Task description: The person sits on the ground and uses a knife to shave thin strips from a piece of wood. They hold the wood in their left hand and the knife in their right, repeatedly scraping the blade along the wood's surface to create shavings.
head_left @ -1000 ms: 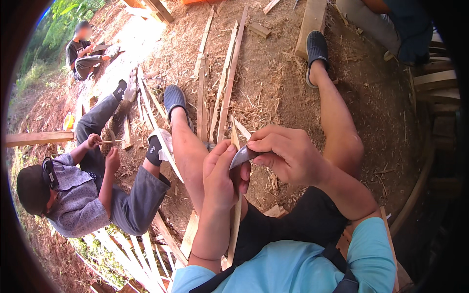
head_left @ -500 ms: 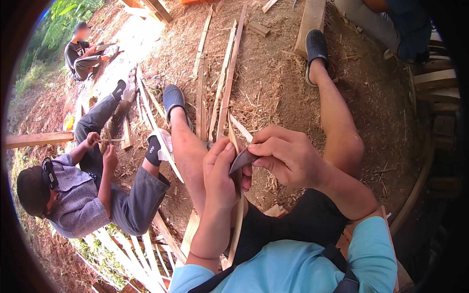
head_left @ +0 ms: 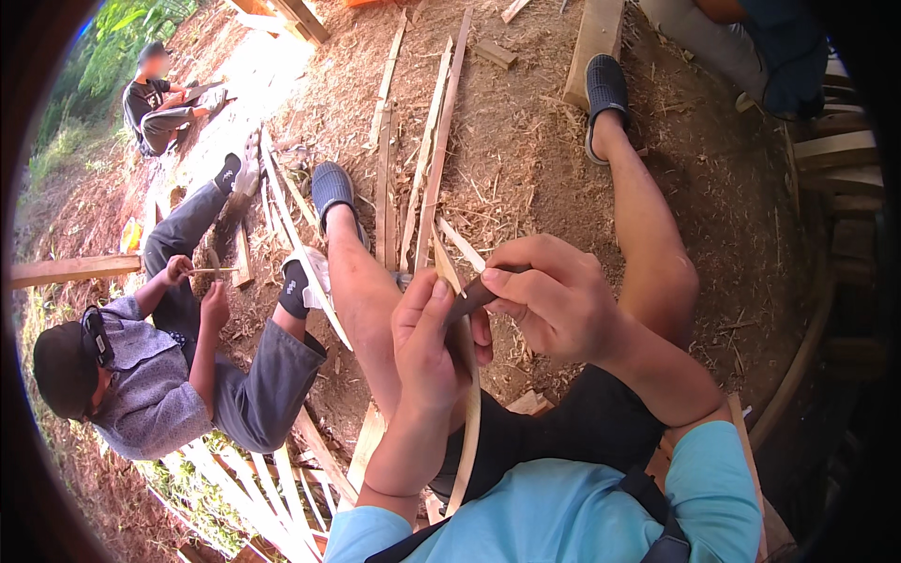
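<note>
My left hand (head_left: 422,342) is closed around a long, thin, pale wooden strip (head_left: 473,403), its thumb lying along the strip. The strip runs from beyond my fingers back over my lap and bows to the right. In my right hand (head_left: 556,298) a dark flat metal blade (head_left: 472,302) is pinched between thumb and fingers. It lies across the strip close to my left thumb. Where its edge meets the wood is partly hidden by my fingers.
Several long wooden strips (head_left: 434,150) lie on the shaving-strewn ground ahead, with a thick plank (head_left: 595,52) farther right. A seated person (head_left: 160,385) at left holds a thin stick (head_left: 214,270). Another person (head_left: 161,103) sits farther off. Stacked timber (head_left: 838,150) stands at right.
The blade has turned and shifted slightly, so less of its pointed end shows. The near part of the wooden strip has swung right and bows more. Both hands keep their hold.
</note>
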A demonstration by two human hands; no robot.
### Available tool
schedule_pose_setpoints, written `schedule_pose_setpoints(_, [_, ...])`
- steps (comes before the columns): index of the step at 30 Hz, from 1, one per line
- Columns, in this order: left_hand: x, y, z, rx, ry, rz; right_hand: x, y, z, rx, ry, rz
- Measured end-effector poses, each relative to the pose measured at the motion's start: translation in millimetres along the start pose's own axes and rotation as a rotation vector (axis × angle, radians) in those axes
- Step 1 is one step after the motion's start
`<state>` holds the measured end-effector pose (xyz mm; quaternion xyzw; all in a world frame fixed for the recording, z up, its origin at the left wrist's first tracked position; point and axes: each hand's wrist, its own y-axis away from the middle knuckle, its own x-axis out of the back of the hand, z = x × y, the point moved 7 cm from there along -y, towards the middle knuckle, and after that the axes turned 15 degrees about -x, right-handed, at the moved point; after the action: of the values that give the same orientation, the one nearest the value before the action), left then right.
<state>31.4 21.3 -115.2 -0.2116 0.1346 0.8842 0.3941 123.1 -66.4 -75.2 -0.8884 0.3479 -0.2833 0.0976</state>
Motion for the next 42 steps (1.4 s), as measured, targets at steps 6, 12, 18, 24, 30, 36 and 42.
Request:
schedule_pose_setpoints(6, [-12, 22, -14, 0.178, 0.003, -0.042, 42, -28, 29, -0.2, -0.078, 0.304])
schedule_pose_setpoints(12, [14, -4, 3, 0.099, -0.024, 0.086, -1, -8, 15, -0.152, -0.198, -0.17])
schedule_pose_setpoints(18, [17, -4, 4, 0.057, -0.035, 0.07, -14, -9, 8, -0.11, -0.206, -0.285])
schedule_pose_setpoints(24, [13, -5, 4, 0.037, -0.031, 0.038, -10, -8, 9, -0.135, -0.219, -0.192])
schedule_pose_setpoints(30, [14, -6, 2, 0.078, -0.037, 0.038, -9, -13, 14, -0.15, -0.234, -0.19])
schedule_pose_setpoints(36, [17, -4, 2, 0.059, -0.08, 0.085, -14, -10, 11, -0.086, -0.204, -0.246])
schedule_pose_setpoints(42, [22, -1, 1, 0.029, -0.173, 0.085, -19, -7, 13, -0.1, -0.194, -0.194])
